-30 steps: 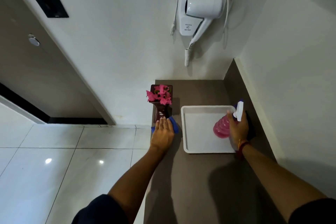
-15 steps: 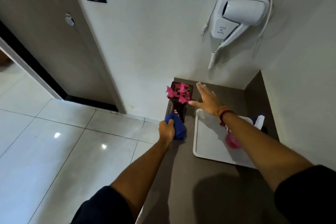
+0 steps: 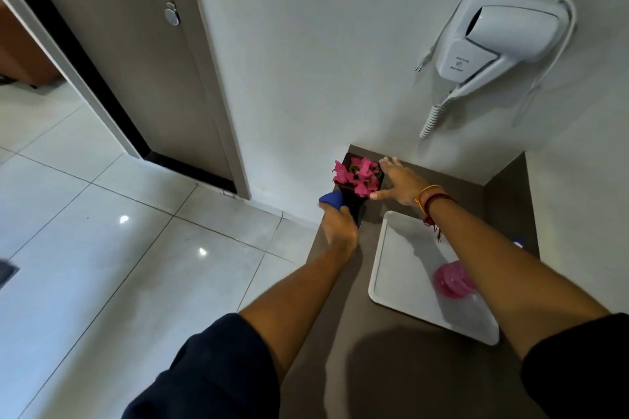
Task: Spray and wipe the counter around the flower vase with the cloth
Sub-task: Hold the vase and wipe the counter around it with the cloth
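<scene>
A dark square vase (image 3: 355, 205) with pink flowers (image 3: 357, 175) stands at the back left corner of the brown counter (image 3: 340, 333). My left hand (image 3: 338, 226) is shut on a blue cloth (image 3: 332, 200), held against the vase's left side at the counter's edge. My right hand (image 3: 398, 182) is spread against the vase's right rim, with the fingers at the far corner and the thumb at the near one, not closed around it. The pink spray bottle (image 3: 451, 279) lies in the white tray (image 3: 377, 258), partly hidden by my right forearm.
A white wall-mounted hair dryer (image 3: 503, 41) with a coiled cord hangs above the counter's back. Walls close the counter at the back and right. To the left the counter drops to a glossy tiled floor (image 3: 136, 248) and a doorway (image 3: 51, 54).
My right hand let go of the spray bottle in the tray and reached across to the vase. My left hand bunched the cloth and raised it to the vase's left side.
</scene>
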